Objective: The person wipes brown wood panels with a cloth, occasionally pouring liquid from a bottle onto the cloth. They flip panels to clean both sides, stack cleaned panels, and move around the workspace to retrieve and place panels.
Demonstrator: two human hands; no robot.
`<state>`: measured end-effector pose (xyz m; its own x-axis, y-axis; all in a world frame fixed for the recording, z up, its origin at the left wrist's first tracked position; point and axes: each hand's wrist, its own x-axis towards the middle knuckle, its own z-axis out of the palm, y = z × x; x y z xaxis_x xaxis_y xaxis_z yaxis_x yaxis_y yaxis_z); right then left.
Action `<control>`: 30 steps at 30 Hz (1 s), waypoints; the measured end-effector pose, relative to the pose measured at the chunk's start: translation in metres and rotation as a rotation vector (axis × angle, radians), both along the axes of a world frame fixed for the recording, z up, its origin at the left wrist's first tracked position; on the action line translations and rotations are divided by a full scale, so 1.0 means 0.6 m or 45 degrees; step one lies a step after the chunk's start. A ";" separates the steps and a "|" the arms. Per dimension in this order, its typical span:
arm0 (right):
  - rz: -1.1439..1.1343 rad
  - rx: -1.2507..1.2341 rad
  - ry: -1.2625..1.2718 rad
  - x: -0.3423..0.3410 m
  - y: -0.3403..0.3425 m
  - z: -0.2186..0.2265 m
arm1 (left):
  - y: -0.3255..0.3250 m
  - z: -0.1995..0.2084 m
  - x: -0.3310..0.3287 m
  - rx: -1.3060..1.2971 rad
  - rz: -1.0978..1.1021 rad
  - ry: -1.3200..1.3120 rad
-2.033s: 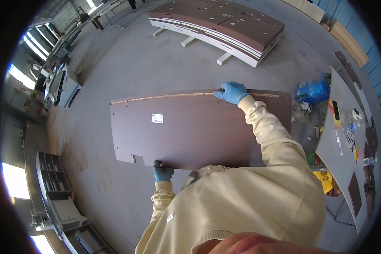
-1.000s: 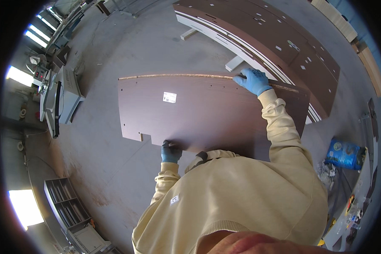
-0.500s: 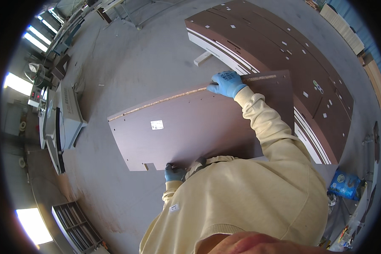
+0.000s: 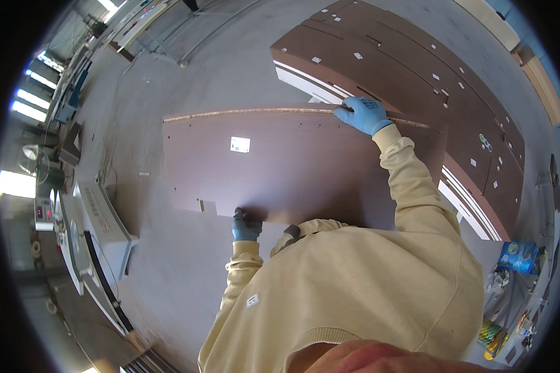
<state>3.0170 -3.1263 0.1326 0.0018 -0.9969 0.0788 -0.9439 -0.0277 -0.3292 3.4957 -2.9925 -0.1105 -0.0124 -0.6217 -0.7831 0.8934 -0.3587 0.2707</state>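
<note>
So you're holding a big brown laminated panel (image 4: 280, 161) out in front of you, right around the middle of the view, with its long top edge running roughly from 10 to 1 o'clock. Your blue-gloved right hand (image 4: 363, 115) is sitting at about 1 o'clock on it, fingers hooking over that top edge and gripping it, some of them hiding behind the board. Your gloved left hand (image 4: 247, 227) is pinching the bottom edge at about 7 o'clock, just beside a small notch (image 4: 208, 207).

A strip of bare chipboard (image 4: 249, 112) is running along the top edge, and a white label (image 4: 240, 144) is sitting toward 10 o'clock on the face. Toward 2 o'clock, a stack of brown and white panels (image 4: 410, 81) is lying past the board, which is partly covering it. A grey-white machine (image 4: 102, 227) is standing between 8 and 9, and a blue bag (image 4: 519, 257) is resting between 3 and 4.
</note>
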 end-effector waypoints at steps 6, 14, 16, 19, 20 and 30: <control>-0.141 -0.108 0.008 -0.005 -0.318 -0.033 | -0.395 0.011 0.014 -0.114 -0.105 -0.103; -0.193 0.043 0.012 0.039 -0.733 -0.026 | -0.792 0.017 0.074 -0.137 -0.240 -0.155; -0.206 0.029 0.042 0.056 -0.812 -0.026 | -0.882 -0.002 0.086 -0.023 -0.193 -0.194; -0.280 0.040 0.028 0.080 -0.936 -0.034 | -1.041 -0.041 0.114 -0.015 -0.376 -0.234; -0.296 0.039 0.005 0.088 -0.972 -0.039 | -1.107 -0.057 0.122 0.009 -0.414 -0.221; -0.939 -0.047 -0.043 0.075 -1.148 -0.080 | -1.664 -0.012 0.052 0.079 -0.834 -0.361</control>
